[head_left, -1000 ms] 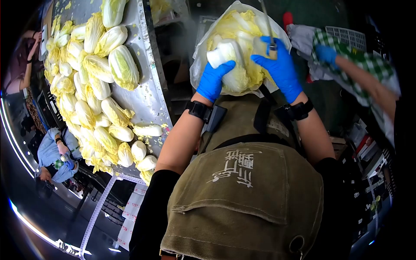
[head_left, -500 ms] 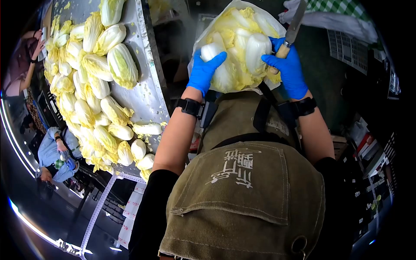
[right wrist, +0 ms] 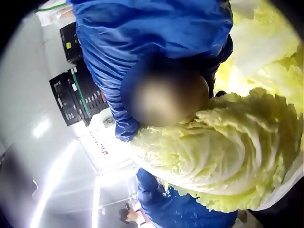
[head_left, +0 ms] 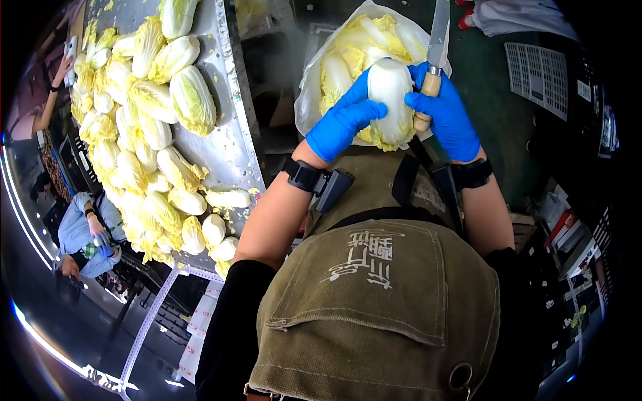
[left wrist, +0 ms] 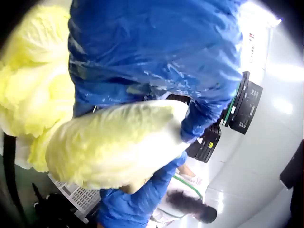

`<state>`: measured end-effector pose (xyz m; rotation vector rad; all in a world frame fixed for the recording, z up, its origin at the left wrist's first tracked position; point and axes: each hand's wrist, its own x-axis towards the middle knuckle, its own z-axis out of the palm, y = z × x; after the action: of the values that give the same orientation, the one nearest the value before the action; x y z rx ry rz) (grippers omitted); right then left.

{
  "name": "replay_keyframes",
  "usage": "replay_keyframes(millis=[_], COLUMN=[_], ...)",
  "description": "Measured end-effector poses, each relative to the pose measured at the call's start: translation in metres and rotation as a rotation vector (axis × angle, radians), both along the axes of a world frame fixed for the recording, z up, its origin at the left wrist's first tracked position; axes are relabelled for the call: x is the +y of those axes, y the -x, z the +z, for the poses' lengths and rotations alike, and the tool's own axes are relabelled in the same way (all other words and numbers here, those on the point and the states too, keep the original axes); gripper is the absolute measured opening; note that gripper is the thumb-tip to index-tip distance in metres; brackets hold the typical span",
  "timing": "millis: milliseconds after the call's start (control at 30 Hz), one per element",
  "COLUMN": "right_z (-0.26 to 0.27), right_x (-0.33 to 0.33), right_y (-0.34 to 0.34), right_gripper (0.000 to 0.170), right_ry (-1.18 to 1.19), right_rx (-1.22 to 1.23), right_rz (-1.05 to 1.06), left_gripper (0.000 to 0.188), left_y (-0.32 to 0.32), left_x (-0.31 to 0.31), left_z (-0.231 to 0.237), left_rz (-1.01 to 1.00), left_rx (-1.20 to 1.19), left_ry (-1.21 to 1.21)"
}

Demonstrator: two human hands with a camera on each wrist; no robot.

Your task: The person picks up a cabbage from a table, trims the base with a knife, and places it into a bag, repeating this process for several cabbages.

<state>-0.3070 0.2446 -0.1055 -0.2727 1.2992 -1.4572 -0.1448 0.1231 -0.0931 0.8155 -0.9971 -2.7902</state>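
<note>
A trimmed napa cabbage [head_left: 390, 100] is held upright over the bag, white base up and yellow leaf tips toward my apron. My blue-gloved left hand [head_left: 342, 125] grips its left side, thumb across the front. In my gloved right hand [head_left: 449, 119] is a knife [head_left: 439, 40], held by its wooden handle [head_left: 428, 100] with the blade pointing up and away; the fingers reach to the cabbage's right side. The left wrist view shows the cabbage [left wrist: 114, 147] between both gloves. Close to the right wrist camera, the handle's butt [right wrist: 166, 97] looks blurred.
A white plastic bag [head_left: 306, 110] full of cabbages sits below my hands. On the left, a metal table [head_left: 234, 150] carries a heap of napa cabbages [head_left: 157, 137]. A grey crate [head_left: 538, 73] stands at right. Another person [head_left: 87, 234] works beyond the table.
My left hand has let go of one cabbage in the bag and moved right to lift another one. The knife has stayed in my right hand, its blade swinging more upright. The person at right has left view.
</note>
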Motion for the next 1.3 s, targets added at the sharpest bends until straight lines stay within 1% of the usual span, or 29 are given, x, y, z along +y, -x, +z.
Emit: replay_keyframes(millis=[67,100,167,200,300,333,433,467,567,600,700,733,833,867,967,1000,1167,1200,1300], right_z=[0.004,0.006,0.013,0.017,0.026,0.029,0.034,0.041,0.049,0.060,0.060,0.054,0.062,0.063,0.048,0.048,0.035,0.033,0.015], right_x=[-0.008,-0.012,-0.012,-0.012,-0.013,-0.014,-0.003,-0.005,-0.018,-0.024,-0.023,-0.024,-0.022,-0.024,-0.019,-0.017,-0.007,-0.003,0.003], right_y=[0.001,0.001,-0.012,-0.017,-0.021,-0.010,0.004,0.004,-0.014,-0.015,-0.011,-0.012,-0.036,-0.035,-0.029,-0.029,-0.016,-0.015,-0.006], right_gripper=[0.040,0.042,0.043,0.044,0.045,0.047,0.048,0.048,0.047,0.043,0.039,0.036,0.037,0.038,0.038,0.038,0.036,0.040,0.044], right_ry=[0.002,0.004,0.051,0.073,-0.030,-0.011,0.110,0.143,0.110,0.109,0.018,0.046,-0.053,-0.040,-0.038,-0.041,-0.046,-0.069,-0.119], right_rx=[0.190,0.288,0.213,0.175,0.184,0.111,-0.070,-0.142,0.026,-0.006,0.284,0.368,0.596,0.469,0.435,0.414,0.359,0.362,0.543], right_rz=[-0.027,-0.042,-0.018,-0.004,-0.004,0.062,0.075,0.131,0.098,0.099,0.086,0.113,0.075,0.042,0.075,0.086,0.176,0.190,0.268], left_gripper=[0.073,0.074,0.076,0.083,0.089,0.077,0.061,0.055,0.061,0.068,0.069,0.065,0.063,0.057,0.058,0.062,0.062,0.062,0.060], left_y=[0.002,0.003,0.003,0.001,0.002,-0.002,-0.011,-0.005,0.007,0.007,0.000,-0.001,-0.001,-0.002,-0.009,-0.010,-0.027,-0.030,-0.040], left_x=[0.002,0.004,0.013,0.017,0.015,0.010,-0.017,-0.009,0.000,0.002,0.005,0.007,0.010,0.010,0.008,0.005,-0.004,-0.004,0.000], left_z=[0.007,0.004,-0.010,-0.019,-0.006,0.004,0.010,0.014,0.033,0.029,0.024,0.035,0.033,0.033,0.025,0.023,0.013,0.009,-0.011], left_rz=[0.071,0.110,0.187,0.196,0.076,0.050,0.144,0.255,0.194,0.199,0.257,0.319,0.350,0.393,0.257,0.263,0.174,0.147,0.106], left_rx=[-0.084,-0.097,-0.117,-0.178,-0.249,-0.153,0.014,0.000,0.025,0.028,0.077,-0.013,-0.061,-0.002,-0.075,-0.083,-0.195,-0.223,-0.312], left_ry=[0.032,0.151,0.389,0.486,0.807,0.919,0.330,0.309,-0.056,-0.168,-0.139,-0.012,0.180,0.210,0.461,0.446,0.450,0.455,0.505])
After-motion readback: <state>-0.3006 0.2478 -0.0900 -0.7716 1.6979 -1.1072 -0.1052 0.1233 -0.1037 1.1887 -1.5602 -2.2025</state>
